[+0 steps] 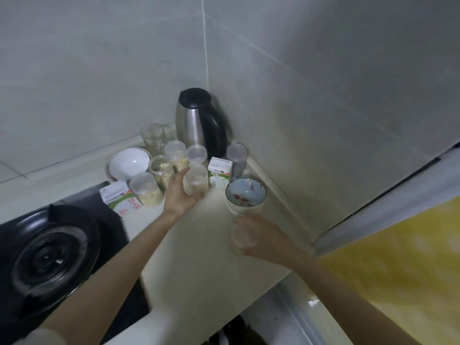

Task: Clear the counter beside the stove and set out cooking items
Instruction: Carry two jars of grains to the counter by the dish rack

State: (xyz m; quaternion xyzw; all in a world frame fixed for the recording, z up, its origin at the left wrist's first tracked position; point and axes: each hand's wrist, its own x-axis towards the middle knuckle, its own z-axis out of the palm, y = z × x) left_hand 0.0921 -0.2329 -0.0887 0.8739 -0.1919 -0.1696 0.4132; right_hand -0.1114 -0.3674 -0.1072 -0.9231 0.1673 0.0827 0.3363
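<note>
On the pale counter (189,245) right of the stove, my left hand (178,195) grips a clear plastic jar (196,181) with pale bits at its bottom. My right hand (263,236) holds a clear glass (242,236) just above the counter's near right part. Touching that glass from behind is a blue patterned bowl (245,194) stacked on a white one. Several more clear jars (146,189) with pale contents stand clustered behind my left hand.
A steel kettle (199,123) with a black lid stands in the tiled corner. A white bowl (129,164), two small cartons (219,173), a grey cup (236,158) and an empty glass jar (153,135) crowd the back. The black gas burner (47,255) lies at left.
</note>
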